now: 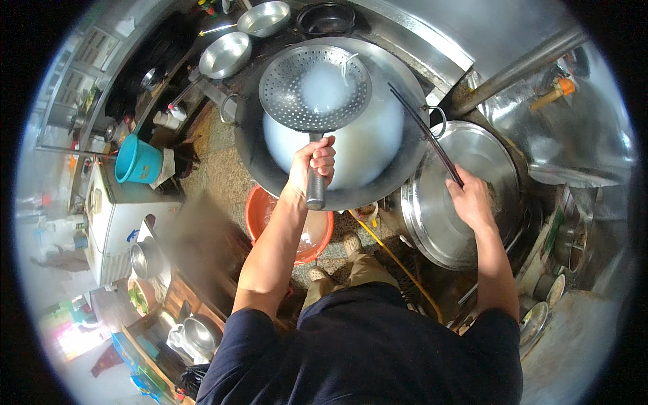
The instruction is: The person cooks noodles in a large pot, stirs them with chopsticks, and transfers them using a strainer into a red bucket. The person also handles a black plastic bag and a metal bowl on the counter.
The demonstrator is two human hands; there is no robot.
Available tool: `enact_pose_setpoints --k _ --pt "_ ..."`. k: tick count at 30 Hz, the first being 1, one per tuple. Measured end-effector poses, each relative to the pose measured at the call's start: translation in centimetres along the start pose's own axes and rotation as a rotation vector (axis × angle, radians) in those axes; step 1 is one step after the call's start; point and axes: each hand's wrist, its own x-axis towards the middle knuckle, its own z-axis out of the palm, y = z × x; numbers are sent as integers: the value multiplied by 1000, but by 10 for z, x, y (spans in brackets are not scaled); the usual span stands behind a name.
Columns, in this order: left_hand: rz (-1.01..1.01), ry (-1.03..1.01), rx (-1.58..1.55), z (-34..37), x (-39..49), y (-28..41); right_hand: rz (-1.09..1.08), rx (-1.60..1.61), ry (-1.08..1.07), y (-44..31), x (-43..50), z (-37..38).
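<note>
My left hand (320,161) is closed around the handle of a round perforated metal strainer (283,91), held over a large wok (249,152). Cloudy whitish liquid (364,152) fills much of the wok, and steam blurs part of it. A few pale strands like noodles (346,68) cling to the strainer near its upper right rim. In my right hand (471,198) is a pair of long dark chopsticks (428,131); their tips point up and left, above the wok's right side. The strainer hides part of the liquid.
A large round metal lid or pan (468,238) lies right of the wok. Two metal pans (225,55) and a black pan (326,19) stand behind it. An orange basin (324,243) of liquid is on the floor by my feet; a yellow hose (400,263) runs nearby. A blue bucket (137,159) stands left.
</note>
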Motion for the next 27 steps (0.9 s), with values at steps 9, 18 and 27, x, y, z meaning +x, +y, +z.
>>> enact_pose_setpoints --k 9,18,27 --pt "143 112 102 1 -134 -26 -131 38 -125 -79 61 62" --pt "349 376 303 -43 -310 -65 -371 437 -88 -140 -65 129" --pt "353 451 212 -131 -417 -106 -53 117 -353 9 -263 201"
